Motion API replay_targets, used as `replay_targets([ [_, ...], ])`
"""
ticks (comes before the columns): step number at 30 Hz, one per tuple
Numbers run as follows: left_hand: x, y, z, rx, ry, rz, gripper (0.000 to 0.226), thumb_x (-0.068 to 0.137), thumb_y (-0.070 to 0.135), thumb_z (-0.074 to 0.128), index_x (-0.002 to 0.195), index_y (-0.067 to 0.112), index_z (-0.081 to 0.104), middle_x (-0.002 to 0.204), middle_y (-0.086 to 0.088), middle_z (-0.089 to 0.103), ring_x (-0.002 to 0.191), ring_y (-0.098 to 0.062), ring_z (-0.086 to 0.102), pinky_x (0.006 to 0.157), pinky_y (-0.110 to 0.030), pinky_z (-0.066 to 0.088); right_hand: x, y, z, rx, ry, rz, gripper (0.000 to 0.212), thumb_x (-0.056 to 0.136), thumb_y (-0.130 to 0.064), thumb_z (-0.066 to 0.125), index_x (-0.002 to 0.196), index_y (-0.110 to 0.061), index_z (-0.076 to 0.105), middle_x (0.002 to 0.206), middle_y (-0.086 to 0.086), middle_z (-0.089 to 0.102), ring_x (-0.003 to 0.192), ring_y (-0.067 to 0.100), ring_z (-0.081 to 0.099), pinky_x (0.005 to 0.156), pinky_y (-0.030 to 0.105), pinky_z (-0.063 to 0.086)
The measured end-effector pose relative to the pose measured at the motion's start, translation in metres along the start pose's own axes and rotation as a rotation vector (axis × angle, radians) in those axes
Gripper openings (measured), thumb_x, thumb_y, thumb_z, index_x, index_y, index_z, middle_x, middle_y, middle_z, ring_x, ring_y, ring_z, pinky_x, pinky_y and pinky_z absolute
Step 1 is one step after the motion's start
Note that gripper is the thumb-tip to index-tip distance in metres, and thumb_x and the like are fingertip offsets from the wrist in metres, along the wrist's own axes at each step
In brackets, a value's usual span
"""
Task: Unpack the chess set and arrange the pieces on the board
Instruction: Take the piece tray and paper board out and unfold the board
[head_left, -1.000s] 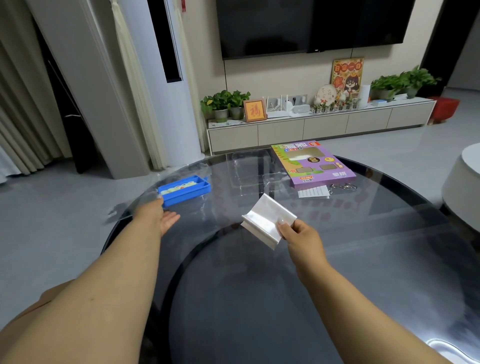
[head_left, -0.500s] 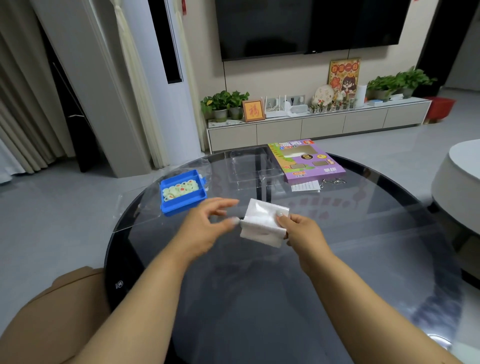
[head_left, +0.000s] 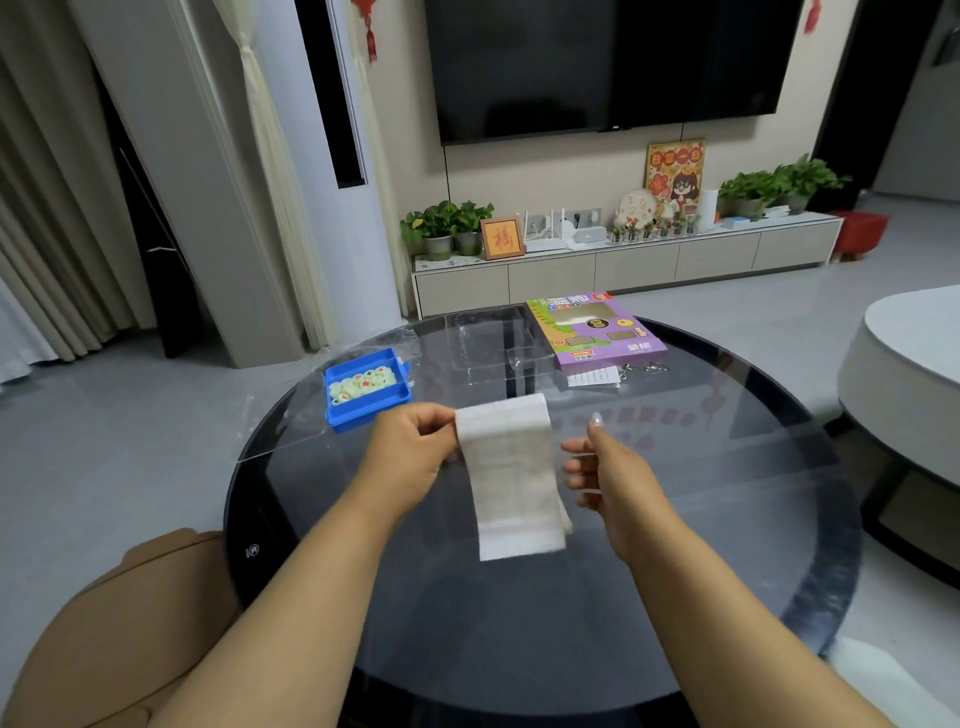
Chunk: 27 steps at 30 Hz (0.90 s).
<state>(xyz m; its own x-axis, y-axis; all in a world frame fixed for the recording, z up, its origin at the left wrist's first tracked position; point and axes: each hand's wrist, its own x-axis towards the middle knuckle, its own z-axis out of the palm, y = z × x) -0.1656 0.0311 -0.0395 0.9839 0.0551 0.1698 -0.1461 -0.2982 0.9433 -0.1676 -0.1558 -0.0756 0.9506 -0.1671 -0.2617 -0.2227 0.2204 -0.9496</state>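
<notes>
The left hand (head_left: 410, 457) is pinching the top corner of the folded paper board (head_left: 511, 475), which is hanging above the desk (head_left: 701, 493), while the right hand (head_left: 605, 465), fingers loosely spread and empty, should be catching the free edge to spread it flat beside the blue tray of pieces (head_left: 368, 388).

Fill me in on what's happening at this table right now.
A person is unfolding the white folded board sheet over the round glass table. The left hand pinches its upper left edge, and the sheet hangs partly unfolded; the right hand is open beside it, not gripping. The pale pieces sit in the blue tray, none set out yet. The purple box lies farther back.
</notes>
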Motion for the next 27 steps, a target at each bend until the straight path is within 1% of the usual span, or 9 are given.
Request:
replay_targets([
  [5, 0.006, 0.0, -0.001, -0.273, 0.151, -0.327, 0.017, 0.084, 0.005, 0.064, 0.068, 0.007, 0.062, 0.06, -0.005, 0.053, 0.043, -0.007, 0.037, 0.037, -0.017, 0.028, -0.01, -0.007, -0.001, -0.077, -0.044, -0.178, 0.03, 0.098, -0.031, 0.044, 0.087, -0.011, 0.064, 0.079, 0.002, 0.057, 0.066, 0.013, 0.048, 0.062, 0.024, 0.035],
  [9, 0.009, -0.008, 0.003, -0.271, 0.155, -0.443, 0.016, 0.086, 0.013, 0.064, 0.073, 0.007, 0.058, 0.055, -0.002, 0.048, 0.044, -0.008, 0.034, 0.038, -0.018, 0.022, -0.016, -0.007, 0.002, -0.219, -0.141, -0.236, 0.018, 0.092, -0.023, 0.055, 0.083, -0.016, 0.069, 0.081, -0.003, 0.065, 0.071, 0.01, 0.052, 0.068, 0.024, 0.037],
  [11, 0.009, -0.011, 0.006, -0.259, 0.158, -0.445, 0.023, 0.088, 0.017, 0.064, 0.069, 0.008, 0.057, 0.053, -0.002, 0.047, 0.044, -0.009, 0.034, 0.038, -0.018, 0.023, -0.017, -0.006, 0.003, -0.329, -0.154, -0.21, 0.012, 0.087, -0.028, 0.064, 0.085, -0.016, 0.064, 0.075, -0.002, 0.064, 0.068, 0.011, 0.051, 0.067, 0.025, 0.038],
  [14, 0.008, -0.013, 0.008, -0.253, 0.152, -0.429, 0.027, 0.09, 0.017, 0.063, 0.065, 0.008, 0.057, 0.055, -0.004, 0.049, 0.045, -0.01, 0.035, 0.04, -0.021, 0.024, -0.016, -0.002, 0.0, -0.349, -0.217, -0.076, 0.032, 0.079, -0.027, 0.074, 0.1, -0.013, 0.054, 0.076, 0.002, 0.059, 0.065, 0.015, 0.053, 0.063, 0.03, 0.046],
  [17, 0.007, -0.015, 0.009, -0.198, 0.163, -0.419, 0.025, 0.091, 0.017, 0.061, 0.068, 0.005, 0.06, 0.056, -0.005, 0.051, 0.047, -0.011, 0.037, 0.042, -0.024, 0.029, -0.02, 0.001, -0.002, -0.096, -0.309, 0.072, 0.026, 0.082, 0.0, 0.068, 0.101, -0.008, 0.051, 0.08, 0.009, 0.062, 0.058, 0.015, 0.059, 0.052, 0.024, 0.051],
  [21, 0.006, -0.019, 0.0, 0.134, 0.03, -0.306, 0.013, 0.084, 0.016, 0.071, 0.087, 0.004, 0.066, 0.072, -0.004, 0.061, 0.063, -0.016, 0.055, 0.057, -0.027, 0.045, -0.016, -0.013, -0.002, 0.351, -0.243, 0.134, 0.02, 0.087, 0.012, 0.053, 0.084, -0.009, 0.052, 0.053, 0.005, 0.058, 0.035, 0.008, 0.048, 0.035, 0.013, 0.039],
  [23, 0.004, -0.02, -0.004, 0.294, -0.049, -0.187, 0.041, 0.075, 0.01, 0.079, 0.111, 0.014, 0.06, 0.1, 0.002, 0.061, 0.086, -0.013, 0.057, 0.069, -0.022, 0.047, -0.011, -0.022, 0.001, 0.39, -0.189, 0.123, 0.022, 0.087, 0.011, 0.051, 0.08, -0.01, 0.053, 0.053, 0.007, 0.055, 0.035, 0.007, 0.043, 0.034, 0.011, 0.036],
  [25, 0.002, -0.015, -0.006, 0.383, -0.013, 0.012, 0.072, 0.069, 0.013, 0.083, 0.13, 0.028, 0.048, 0.117, 0.01, 0.048, 0.097, -0.009, 0.05, 0.078, -0.019, 0.043, -0.007, -0.028, 0.005, 0.345, -0.153, 0.094, 0.021, 0.087, 0.009, 0.053, 0.079, -0.011, 0.053, 0.054, 0.007, 0.054, 0.035, 0.006, 0.041, 0.034, 0.011, 0.034],
  [27, 0.0, -0.005, -0.005, 0.392, -0.012, 0.217, 0.074, 0.069, 0.02, 0.084, 0.131, 0.037, 0.048, 0.116, 0.022, 0.044, 0.101, -0.005, 0.045, 0.083, -0.016, 0.04, -0.004, -0.03, 0.011, 0.269, -0.126, 0.055, 0.021, 0.086, 0.005, 0.058, 0.076, -0.012, 0.052, 0.052, 0.005, 0.052, 0.034, 0.005, 0.04, 0.033, 0.012, 0.033],
])
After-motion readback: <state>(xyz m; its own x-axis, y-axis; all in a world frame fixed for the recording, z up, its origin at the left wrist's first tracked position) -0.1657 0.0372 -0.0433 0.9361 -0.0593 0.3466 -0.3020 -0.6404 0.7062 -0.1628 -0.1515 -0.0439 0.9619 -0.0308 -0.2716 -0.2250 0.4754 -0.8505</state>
